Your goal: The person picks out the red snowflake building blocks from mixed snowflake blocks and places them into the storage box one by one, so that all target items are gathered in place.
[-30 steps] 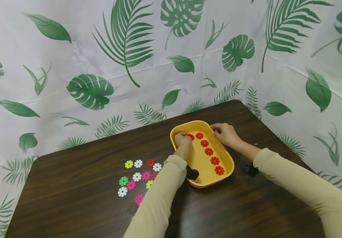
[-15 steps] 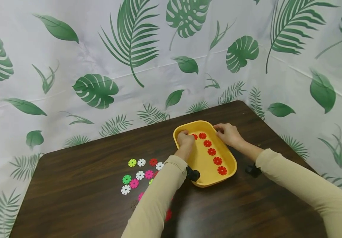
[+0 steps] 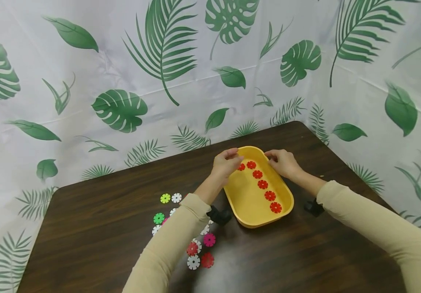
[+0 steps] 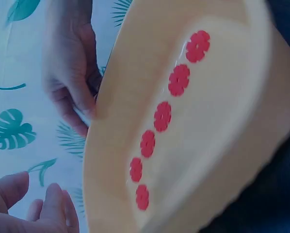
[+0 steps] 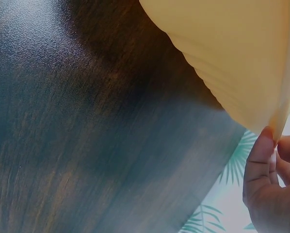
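Discs point(image 3: 209, 239) on table point(image 3: 97, 228) near yellow tray point(image 3: 245, 201), some behind left sleeve point(image 3: 166, 238).

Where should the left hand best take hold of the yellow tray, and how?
Probably pinch the left rim of the yellow tray, coming from the left: its raised wall gives an exposed edge, opposite the right hand and away from most red discs.

No legible text or numbers.

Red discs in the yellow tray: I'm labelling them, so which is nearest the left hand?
In the head view, the leftmost disc in the tray, by the left hand; the other five lie farther right.
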`<state>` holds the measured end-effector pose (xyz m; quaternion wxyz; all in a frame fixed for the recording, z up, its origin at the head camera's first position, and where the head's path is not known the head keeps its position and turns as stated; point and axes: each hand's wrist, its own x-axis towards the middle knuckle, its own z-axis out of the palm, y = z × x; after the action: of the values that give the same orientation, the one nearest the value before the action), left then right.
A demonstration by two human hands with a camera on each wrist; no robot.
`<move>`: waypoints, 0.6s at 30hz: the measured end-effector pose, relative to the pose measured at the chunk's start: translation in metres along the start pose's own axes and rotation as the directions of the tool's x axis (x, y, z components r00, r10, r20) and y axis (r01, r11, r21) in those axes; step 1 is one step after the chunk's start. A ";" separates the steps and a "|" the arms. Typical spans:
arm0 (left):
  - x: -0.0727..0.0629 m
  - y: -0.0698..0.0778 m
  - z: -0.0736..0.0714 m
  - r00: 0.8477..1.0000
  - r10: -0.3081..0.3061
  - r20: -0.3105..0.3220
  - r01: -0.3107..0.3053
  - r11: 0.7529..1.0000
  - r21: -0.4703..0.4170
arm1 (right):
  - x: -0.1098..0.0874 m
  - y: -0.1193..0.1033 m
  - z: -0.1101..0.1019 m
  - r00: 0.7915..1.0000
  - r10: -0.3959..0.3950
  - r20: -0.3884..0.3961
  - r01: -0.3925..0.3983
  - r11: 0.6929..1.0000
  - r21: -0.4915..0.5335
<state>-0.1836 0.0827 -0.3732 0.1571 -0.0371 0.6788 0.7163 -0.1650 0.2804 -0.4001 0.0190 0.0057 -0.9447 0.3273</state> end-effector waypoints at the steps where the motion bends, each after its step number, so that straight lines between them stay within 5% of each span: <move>1: -0.001 0.001 -0.004 1.000 0.006 0.003 -0.006 1.000 -0.005 | 0.000 0.000 0.000 1.000 0.000 0.001 0.000 1.000 0.001; 11: -0.015 -0.003 -0.055 0.999 0.046 0.011 -0.046 0.998 -0.032 | 0.000 0.001 0.001 1.000 0.006 0.017 -0.006 1.000 0.020; 18: -0.022 -0.017 -0.088 0.999 0.026 -0.043 -0.027 0.999 -0.017 | -0.001 0.001 0.000 0.999 0.022 0.024 -0.022 1.000 0.022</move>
<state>-0.1718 -0.0072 -0.3901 0.1327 -0.0447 0.6761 0.7234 -0.1642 0.2814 -0.4010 0.0043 -0.0007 -0.9411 0.3380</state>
